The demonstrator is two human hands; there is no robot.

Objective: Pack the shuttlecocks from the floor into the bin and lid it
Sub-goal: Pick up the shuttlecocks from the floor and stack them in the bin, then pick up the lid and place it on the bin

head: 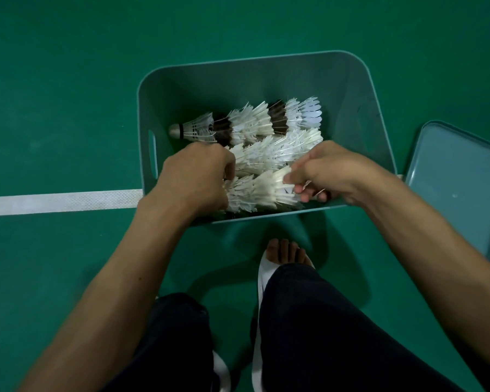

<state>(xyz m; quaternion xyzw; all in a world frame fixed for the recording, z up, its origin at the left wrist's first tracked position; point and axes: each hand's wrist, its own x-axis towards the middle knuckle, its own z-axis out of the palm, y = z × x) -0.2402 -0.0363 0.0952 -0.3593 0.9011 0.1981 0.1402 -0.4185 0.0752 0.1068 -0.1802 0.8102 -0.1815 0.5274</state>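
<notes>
Against the near wall, at 6 o'clock inside the teal-grey rectangular plastic bin [252, 80], lies a nested row of white feather shuttlecocks [260, 193], held at both ends. The left hand [198, 176] has its fingers curled round the 9 o'clock end; the right hand [331, 171] pinches the feather skirt at the 3 o'clock end. A middle white row [269, 154] and a far row with dark-feathered shuttlecocks among the white [255, 123] lie toward 12 o'clock. The matching flat plastic lid [458, 188] rests on the green court floor [68, 80] at 3 o'clock of the bin — not yet fitted.

Assessment: the row is very light, but likely to flex at each joint and may separate. Feathers are brittle — support both ends, squeeze lightly, and favour the firmer bases over the skirts.
</notes>
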